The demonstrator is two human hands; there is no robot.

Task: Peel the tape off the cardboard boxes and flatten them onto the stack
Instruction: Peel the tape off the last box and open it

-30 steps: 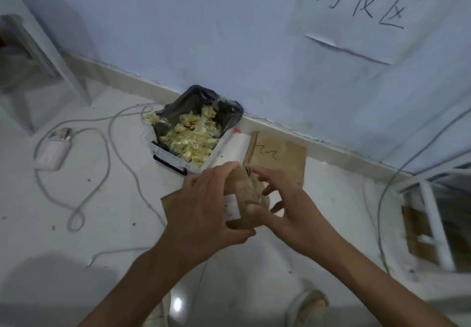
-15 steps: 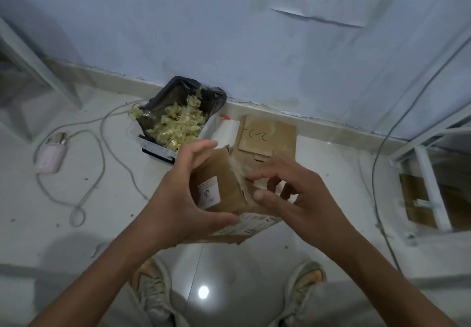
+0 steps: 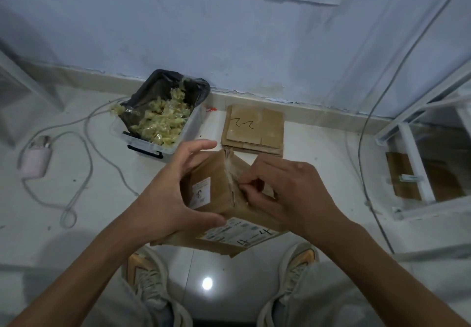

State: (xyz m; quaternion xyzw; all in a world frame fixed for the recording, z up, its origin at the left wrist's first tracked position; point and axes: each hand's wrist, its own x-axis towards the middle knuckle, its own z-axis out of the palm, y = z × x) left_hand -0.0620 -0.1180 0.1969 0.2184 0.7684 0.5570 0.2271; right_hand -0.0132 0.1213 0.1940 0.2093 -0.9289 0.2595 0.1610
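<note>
I hold a brown cardboard box (image 3: 219, 194) in front of me, above my feet. It carries a small white sticker on its left face and a shipping label along its lower edge. My left hand (image 3: 168, 194) grips the box's left side, thumb below and fingers over the top. My right hand (image 3: 283, 194) rests on the box's right side, its fingertips pinching at the clear tape (image 3: 230, 173) that runs along the top seam. A stack of flattened cardboard (image 3: 254, 130) lies on the floor by the wall, just beyond the box.
A clear plastic bin (image 3: 178, 138) lined with a black bag holds crumpled tape, left of the stack. A pink charger (image 3: 35, 161) and white cables lie at the left. A white metal frame (image 3: 418, 163) stands at the right. My shoes (image 3: 147, 275) are below.
The box has come closer and lower in view. My right hand has moved from hovering beside the box onto its seam, with the fingertips now at the tape.
</note>
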